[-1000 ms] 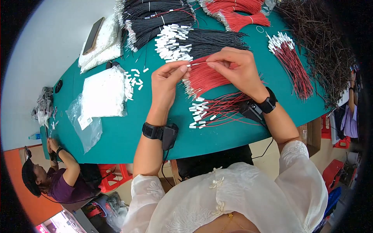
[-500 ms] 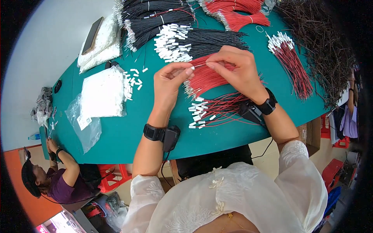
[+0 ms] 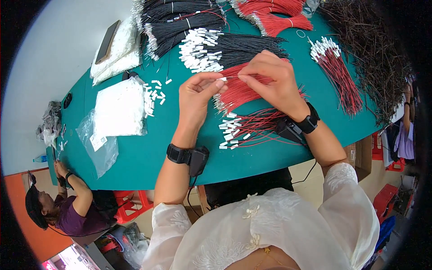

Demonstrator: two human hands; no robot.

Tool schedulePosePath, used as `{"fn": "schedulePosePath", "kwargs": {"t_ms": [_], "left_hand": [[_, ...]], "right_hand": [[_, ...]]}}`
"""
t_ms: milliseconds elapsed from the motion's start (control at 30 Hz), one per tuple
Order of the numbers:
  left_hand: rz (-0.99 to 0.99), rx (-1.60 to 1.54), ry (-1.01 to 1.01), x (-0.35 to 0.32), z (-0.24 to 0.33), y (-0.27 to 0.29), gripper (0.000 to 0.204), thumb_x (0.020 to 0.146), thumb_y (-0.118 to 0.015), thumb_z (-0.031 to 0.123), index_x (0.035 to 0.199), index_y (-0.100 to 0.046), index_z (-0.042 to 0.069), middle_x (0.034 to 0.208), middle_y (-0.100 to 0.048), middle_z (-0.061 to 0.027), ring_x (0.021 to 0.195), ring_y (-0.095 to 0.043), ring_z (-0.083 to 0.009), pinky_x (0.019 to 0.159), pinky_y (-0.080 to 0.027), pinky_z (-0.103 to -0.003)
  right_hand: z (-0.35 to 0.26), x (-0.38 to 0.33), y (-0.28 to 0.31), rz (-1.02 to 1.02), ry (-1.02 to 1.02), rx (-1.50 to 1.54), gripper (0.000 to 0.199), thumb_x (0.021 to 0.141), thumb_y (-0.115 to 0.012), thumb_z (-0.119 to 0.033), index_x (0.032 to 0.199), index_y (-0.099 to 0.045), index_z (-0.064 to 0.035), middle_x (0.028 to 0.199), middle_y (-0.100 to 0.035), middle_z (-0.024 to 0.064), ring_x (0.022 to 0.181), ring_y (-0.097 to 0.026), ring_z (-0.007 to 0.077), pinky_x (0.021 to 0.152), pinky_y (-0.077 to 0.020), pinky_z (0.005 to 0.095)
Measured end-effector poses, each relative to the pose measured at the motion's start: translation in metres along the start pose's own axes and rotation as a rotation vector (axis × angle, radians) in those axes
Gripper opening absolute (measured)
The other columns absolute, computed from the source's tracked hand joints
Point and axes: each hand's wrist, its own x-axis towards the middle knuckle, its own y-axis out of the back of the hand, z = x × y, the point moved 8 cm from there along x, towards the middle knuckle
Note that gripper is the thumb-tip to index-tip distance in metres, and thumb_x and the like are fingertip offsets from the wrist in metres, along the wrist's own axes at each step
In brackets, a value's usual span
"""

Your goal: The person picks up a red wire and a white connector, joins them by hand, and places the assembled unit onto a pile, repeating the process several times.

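My left hand (image 3: 197,95) pinches a small white connector (image 3: 222,79) between thumb and fingertip. My right hand (image 3: 274,81) pinches the end of a thin red wire right against that connector. Both hands hover over a bundle of bare red wires (image 3: 238,92) lying on the green table (image 3: 148,153). Just below the hands lies a loose fan of red wires with white connectors fitted (image 3: 238,130).
A heap of white connectors on a clear plastic bag (image 3: 119,108) sits to the left. Black wire bundles with white ends (image 3: 216,45), red bundles (image 3: 270,15) and a dark wire pile (image 3: 373,58) fill the far side. Another person (image 3: 63,207) works at lower left.
The hands stay together over the red bundle; the fingers have shifted slightly around the connector and wire end.
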Motion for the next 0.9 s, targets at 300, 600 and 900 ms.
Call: {"fn": "schedulePosePath", "kwargs": {"t_ms": [300, 600, 900], "left_hand": [[0.003, -0.009, 0.019, 0.000, -0.002, 0.001, 0.016, 0.090, -0.073, 0.001, 0.105, -0.070, -0.004, 0.093, -0.075, -0.0119, 0.083, -0.073, -0.0157, 0.079, -0.058, -0.026], [-0.022, -0.012, -0.001, 0.000, -0.003, -0.002, 0.015, 0.090, -0.072, -0.001, 0.105, -0.069, -0.004, 0.095, -0.075, -0.0127, 0.084, -0.073, -0.0163, 0.079, -0.058, -0.026], [-0.039, -0.011, 0.028, -0.002, -0.006, -0.008, 0.013, 0.090, -0.071, -0.003, 0.103, -0.069, -0.005, 0.096, -0.074, -0.0133, 0.086, -0.073, -0.0179, 0.081, -0.060, -0.028]], "right_hand": [[-0.002, 0.001, 0.001, 0.010, 0.022, -0.005, 0.012, 0.075, -0.080, -0.002, 0.085, -0.075, -0.0046, 0.081, -0.070, 0.0059, 0.075, -0.062, 0.0213, 0.067, -0.0478, 0.0323], [-0.001, 0.000, -0.001, -0.005, 0.012, -0.021, 0.012, 0.075, -0.080, -0.003, 0.085, -0.075, -0.0046, 0.082, -0.069, 0.0056, 0.077, -0.062, 0.0214, 0.068, -0.0485, 0.0322], [0.004, -0.004, -0.010, -0.029, -0.011, -0.013, 0.011, 0.076, -0.080, -0.003, 0.085, -0.073, -0.0040, 0.084, -0.067, 0.0055, 0.083, -0.061, 0.0226, 0.071, -0.0489, 0.0338]]}}
